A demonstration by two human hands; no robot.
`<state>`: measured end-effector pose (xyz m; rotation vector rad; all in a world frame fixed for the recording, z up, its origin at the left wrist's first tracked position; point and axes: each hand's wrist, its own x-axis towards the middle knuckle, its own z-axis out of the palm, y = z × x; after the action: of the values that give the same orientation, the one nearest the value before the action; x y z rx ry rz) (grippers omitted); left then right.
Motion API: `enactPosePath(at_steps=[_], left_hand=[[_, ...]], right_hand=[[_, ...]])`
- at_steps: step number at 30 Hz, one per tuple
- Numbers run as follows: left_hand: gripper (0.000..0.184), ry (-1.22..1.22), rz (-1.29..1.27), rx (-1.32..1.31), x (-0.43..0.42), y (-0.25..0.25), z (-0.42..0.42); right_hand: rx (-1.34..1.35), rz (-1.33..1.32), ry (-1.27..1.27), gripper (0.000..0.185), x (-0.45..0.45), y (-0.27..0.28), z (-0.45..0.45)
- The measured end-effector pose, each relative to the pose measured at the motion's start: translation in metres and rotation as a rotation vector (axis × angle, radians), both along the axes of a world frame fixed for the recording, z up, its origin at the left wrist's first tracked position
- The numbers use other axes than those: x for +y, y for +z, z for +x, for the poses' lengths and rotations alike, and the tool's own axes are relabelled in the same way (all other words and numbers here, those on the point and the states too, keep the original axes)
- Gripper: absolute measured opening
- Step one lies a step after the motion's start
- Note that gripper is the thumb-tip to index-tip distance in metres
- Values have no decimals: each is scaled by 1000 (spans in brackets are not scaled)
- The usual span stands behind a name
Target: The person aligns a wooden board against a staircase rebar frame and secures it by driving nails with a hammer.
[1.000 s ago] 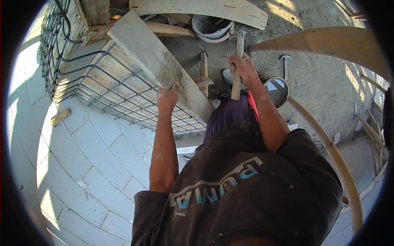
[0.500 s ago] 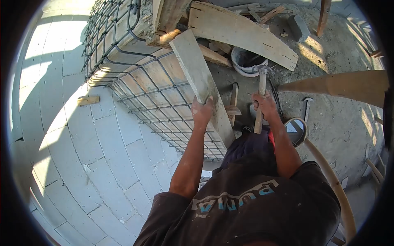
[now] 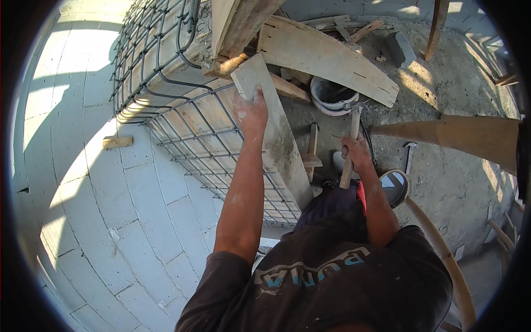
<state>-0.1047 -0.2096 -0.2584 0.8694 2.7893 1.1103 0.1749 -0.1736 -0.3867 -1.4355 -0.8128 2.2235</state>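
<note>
Near its far end, my left hand (image 3: 250, 110) grips the edge of a long wooden board (image 3: 282, 135), thumb lying on the top face. The board runs along the side of a rebar grid (image 3: 193, 124), its near end close to my legs. My right hand (image 3: 357, 153) is wrapped round the wooden handle of a hammer (image 3: 353, 125), held upright with its metal head away from me. The hammer is to the right of the board and apart from it. A small wooden piece (image 3: 312, 160) shows between the board and the hammer.
Beyond the hammer stands a bucket (image 3: 332, 99), with a wide plank (image 3: 326, 55) partly over it. A second hammer (image 3: 409, 155) lies on the floor at the right. Wooden poles (image 3: 442, 126) cross that side. On the left is a pale block wall (image 3: 105, 210) with a small wood piece (image 3: 118, 142).
My left hand has slid along the board toward its far end. The board's far end sits slightly lower in view. My right hand still holds the hammer, almost unmoved.
</note>
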Motion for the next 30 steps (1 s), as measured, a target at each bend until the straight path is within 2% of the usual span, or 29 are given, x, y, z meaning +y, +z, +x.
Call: enactPosePath(at_steps=[7,10,13,16,22,25,28,30], left_hand=[[34,-20,71,-102,3,7,2],[35,-9,73,-139,1,10,1],[33,3,-3,-87,2,13,3],[33,-13,26,-111,-1,11,1],[34,9,108,-175,1,7,2],[34,15,46,-93,2,6,2],[41,31,13,-151,4,13,6],[36,27,29,-106,3,7,2]], right_hand=[[10,129,93,16,20,21,-16],[39,105,99,15,22,10,-28],[142,150,96,14,20,18,-40],[154,151,111,13,16,29,-42],[102,-16,151,11,12,18,-36],[253,-127,-50,11,10,26,-56],[409,-279,-329,12,-2,44,-84],[490,-467,-85,12,-16,35,-104]])
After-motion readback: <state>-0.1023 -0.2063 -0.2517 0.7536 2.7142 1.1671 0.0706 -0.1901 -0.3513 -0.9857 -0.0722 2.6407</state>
